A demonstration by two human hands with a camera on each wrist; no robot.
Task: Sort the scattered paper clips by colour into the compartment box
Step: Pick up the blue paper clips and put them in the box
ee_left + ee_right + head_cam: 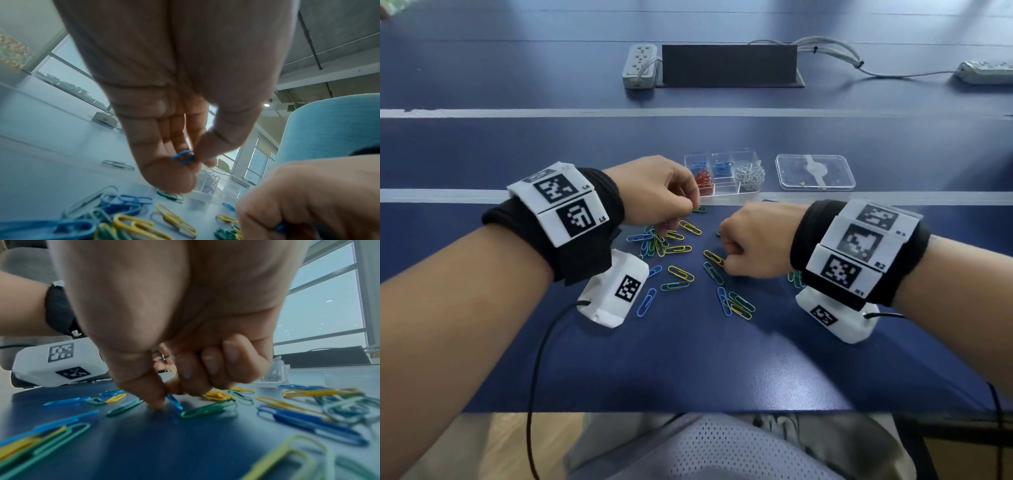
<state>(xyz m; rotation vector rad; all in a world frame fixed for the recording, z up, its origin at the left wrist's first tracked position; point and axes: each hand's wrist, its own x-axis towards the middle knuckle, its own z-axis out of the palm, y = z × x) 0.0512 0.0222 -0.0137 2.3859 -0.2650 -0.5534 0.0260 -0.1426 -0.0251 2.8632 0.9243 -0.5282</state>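
Blue tabletop (482,154) under both hands. Left hand (654,192) pinches a blue clip (183,157) between thumb and fingertips, above the scattered paper clips (681,260). Right hand (753,240), fingers curled, nips another blue clip (174,401) against the table (tip still touching). Just beyond, the clear compartment box (748,156) holds red, blue and white clips in separate compartments; its lid (815,171) lies to the right.

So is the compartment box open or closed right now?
Open. The compartment box has no cover on it, its red, blue and white clips show uncovered, and a clear lid lies flat on the table to its right.
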